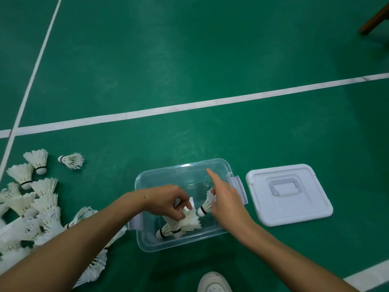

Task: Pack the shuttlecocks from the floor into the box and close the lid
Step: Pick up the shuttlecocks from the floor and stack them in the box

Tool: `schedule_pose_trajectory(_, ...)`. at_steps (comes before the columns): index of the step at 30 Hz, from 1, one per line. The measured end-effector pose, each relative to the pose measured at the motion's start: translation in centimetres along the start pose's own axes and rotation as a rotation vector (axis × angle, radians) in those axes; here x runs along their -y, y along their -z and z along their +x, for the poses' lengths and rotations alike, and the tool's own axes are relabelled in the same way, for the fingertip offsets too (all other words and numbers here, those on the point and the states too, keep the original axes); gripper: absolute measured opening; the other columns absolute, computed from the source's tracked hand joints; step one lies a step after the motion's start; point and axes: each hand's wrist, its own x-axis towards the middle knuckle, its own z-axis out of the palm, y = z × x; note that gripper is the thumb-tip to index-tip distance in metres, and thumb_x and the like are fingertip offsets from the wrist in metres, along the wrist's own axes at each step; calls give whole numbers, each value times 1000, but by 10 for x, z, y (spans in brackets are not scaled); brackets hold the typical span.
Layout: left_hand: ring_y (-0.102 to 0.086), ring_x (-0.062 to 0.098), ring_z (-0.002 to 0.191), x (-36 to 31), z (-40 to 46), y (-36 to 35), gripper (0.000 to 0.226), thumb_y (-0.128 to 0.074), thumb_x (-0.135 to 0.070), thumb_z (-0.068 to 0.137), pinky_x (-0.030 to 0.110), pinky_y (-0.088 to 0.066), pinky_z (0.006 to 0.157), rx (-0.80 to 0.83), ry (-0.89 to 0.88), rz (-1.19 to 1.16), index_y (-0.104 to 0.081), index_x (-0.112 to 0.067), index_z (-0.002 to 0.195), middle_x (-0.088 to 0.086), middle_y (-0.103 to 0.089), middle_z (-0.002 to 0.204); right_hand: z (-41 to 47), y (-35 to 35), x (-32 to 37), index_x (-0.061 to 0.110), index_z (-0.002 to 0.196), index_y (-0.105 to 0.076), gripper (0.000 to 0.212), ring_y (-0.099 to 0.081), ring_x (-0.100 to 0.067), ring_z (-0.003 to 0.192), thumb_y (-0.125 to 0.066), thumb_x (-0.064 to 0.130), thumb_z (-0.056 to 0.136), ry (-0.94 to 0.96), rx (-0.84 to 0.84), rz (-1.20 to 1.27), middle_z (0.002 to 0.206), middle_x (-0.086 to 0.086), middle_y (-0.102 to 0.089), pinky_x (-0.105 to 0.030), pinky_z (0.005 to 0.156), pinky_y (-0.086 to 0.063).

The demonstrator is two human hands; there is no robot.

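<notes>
Nearest me, the toe of my white shoe sits on the green floor. Just beyond it stands the clear plastic box, thin-walled and round-cornered, with pale clip handles at both ends. My left hand is inside it, fingers pinched on the feather skirt of a shuttlecock as I settle it onto a couple already lying on the bottom. My right hand grips another shuttlecock by its skirt, cork pointing left, index finger sticking out straight.

I judge the best way is to lay them cork-first, nested in one direction, and let go gently; the feathers look stiff but frayed and would crush if jammed.

The pile of shuttlecocks waits on the floor to my left, so packing has barely begun. The opaque white lid, moulded with a recessed handle, lies beside the box on the right.
</notes>
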Motion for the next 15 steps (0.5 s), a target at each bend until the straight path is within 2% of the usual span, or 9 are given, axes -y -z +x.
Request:
schedule_pose_trajectory(4,-55,-28,72,-1,0,0,27,-73,-16,93,23,-46,71,11,2,11,-69,4,110,-49,-56,71,-3,-9,-2,32,167,-12,101,-57,-21,96,-59,-12,90,11,40,-58,108,-3,-58,-38,84,-54)
schedule_pose_trajectory(7,-55,-25,69,-4,0,0,26,-74,-17,92,25,-48,72,6,-7,23,-70,3,109,-48,-60,91,6,-11,-1,29,165,-19,97,-61,-18,95,-64,-11,89,-78,160,33,106,-1,-62,-32,83,-56)
schedule_pose_trajectory(8,-56,-25,69,-4,0,-1,27,-74,-18,92,25,-48,72,1,-9,29,-70,3,109,-46,-61,91,10,-11,0,30,165,-21,97,-61,-16,93,-66,-11,88,-104,207,58,104,1,-62,-30,81,-56)
schedule_pose_trajectory(10,-56,-24,71,-1,1,-2,28,-76,-21,91,24,-48,70,-17,-14,47,-71,0,108,-32,-65,76,17,-14,1,30,162,-27,96,-61,-14,90,-69,-11,86,-154,311,97,102,3,-60,-27,75,-55)
schedule_pose_trajectory(13,-58,-3,67,4,3,-4,27,-80,-33,89,36,-56,72,-56,-20,56,-71,-9,99,-9,-65,78,26,-22,3,24,158,-36,91,-61,-16,88,-71,-13,83,-198,433,86,106,3,-58,-24,66,-53)
schedule_pose_trajectory(15,-60,10,70,5,3,-4,27,-81,-38,88,39,-55,74,-85,-14,54,-70,-15,92,-2,-69,84,30,-26,3,21,156,-40,89,-63,-19,93,-75,-11,80,-185,472,36,123,-6,-60,-26,66,-55)
